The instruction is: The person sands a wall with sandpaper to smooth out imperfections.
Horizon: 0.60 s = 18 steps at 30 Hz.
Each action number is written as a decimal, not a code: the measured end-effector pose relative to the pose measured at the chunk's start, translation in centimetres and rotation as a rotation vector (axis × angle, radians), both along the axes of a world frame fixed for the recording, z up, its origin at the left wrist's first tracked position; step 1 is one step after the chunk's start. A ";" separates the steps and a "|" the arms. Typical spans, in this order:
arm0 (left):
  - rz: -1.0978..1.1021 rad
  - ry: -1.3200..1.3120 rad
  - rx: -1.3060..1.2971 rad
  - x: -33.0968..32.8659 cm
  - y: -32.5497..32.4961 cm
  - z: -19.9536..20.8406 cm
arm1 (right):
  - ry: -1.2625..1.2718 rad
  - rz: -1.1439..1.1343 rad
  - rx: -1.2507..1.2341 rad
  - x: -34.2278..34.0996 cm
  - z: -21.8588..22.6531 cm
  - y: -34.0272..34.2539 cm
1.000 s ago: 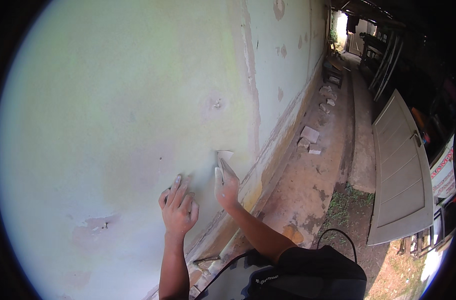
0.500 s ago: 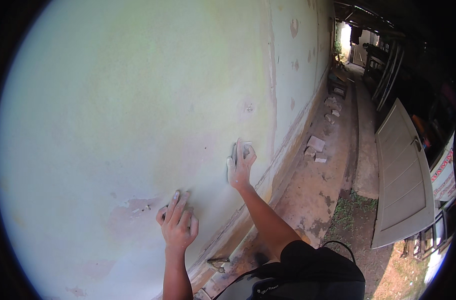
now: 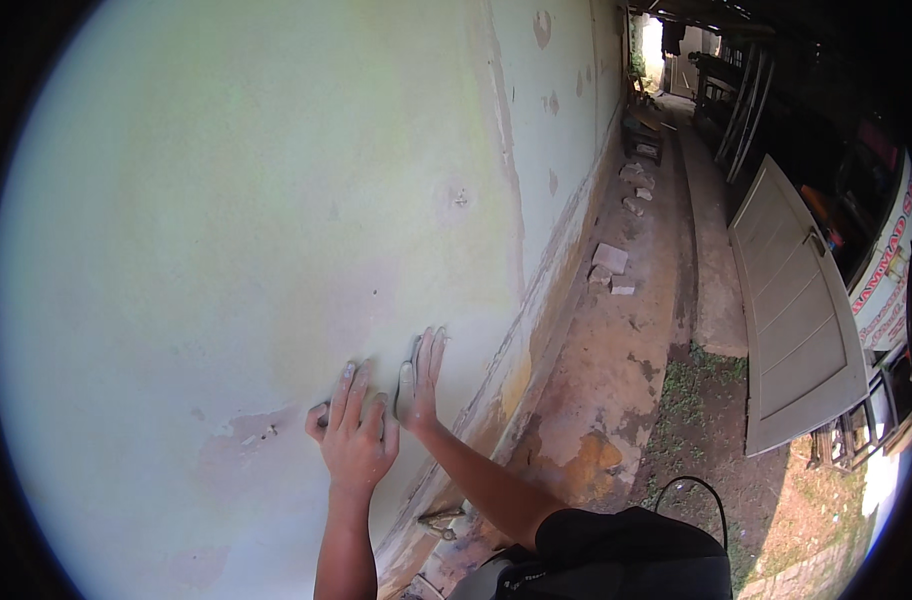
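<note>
A pale green, patchy wall [image 3: 226, 250] fills the left and middle of the view. My left hand [image 3: 356, 435] rests against it low down, fingers spread and partly bent, whitish dust on the skin. Close to its right, my right hand [image 3: 423, 385] lies along the wall, its long fingers together and pointing up, the thumb apart on the left side. A dark grey edge shows between that thumb and the fingers; what it is stays hidden. Left of my hands the wall has a peeled patch [image 3: 241, 440] with a small hole.
Rough masonry [image 3: 521, 375] runs along the wall's foot. White block pieces [image 3: 610, 258] lie on the concrete strip beyond it. A pale panelled door [image 3: 796, 310] leans at the right, near stacked frames and a lettered banner [image 3: 891, 260]. Weeds [image 3: 686, 400] grow in the soil.
My right hand has come down and left, nearer my left hand, and its fingers have straightened; the pale piece seen by them before is out of sight. The view has shifted slightly.
</note>
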<state>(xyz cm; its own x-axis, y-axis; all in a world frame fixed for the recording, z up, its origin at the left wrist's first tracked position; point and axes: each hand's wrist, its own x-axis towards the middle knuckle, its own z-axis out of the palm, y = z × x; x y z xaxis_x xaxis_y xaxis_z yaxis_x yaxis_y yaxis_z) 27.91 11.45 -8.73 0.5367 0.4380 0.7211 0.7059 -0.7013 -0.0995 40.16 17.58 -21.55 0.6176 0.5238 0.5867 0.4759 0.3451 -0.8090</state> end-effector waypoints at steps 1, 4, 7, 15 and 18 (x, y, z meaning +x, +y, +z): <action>-0.004 0.097 -0.023 0.2 -0.1 0.9 | 0.016 0.002 0.006 1.3 -0.9 1.1; -0.007 0.329 -0.039 0.7 0.1 3.4 | 0.016 -0.039 -0.002 6.6 -4.2 3.4; 0.001 0.548 0.014 2.1 1.0 5.4 | 0.242 -0.080 0.030 10.3 -4.2 5.6; 0.008 0.767 0.023 7.9 4.7 8.1 | -0.009 0.087 -0.059 4.4 -0.4 1.8; 0.030 0.898 0.077 9.8 5.8 10.3 | -0.009 0.087 -0.013 8.3 -4.5 3.8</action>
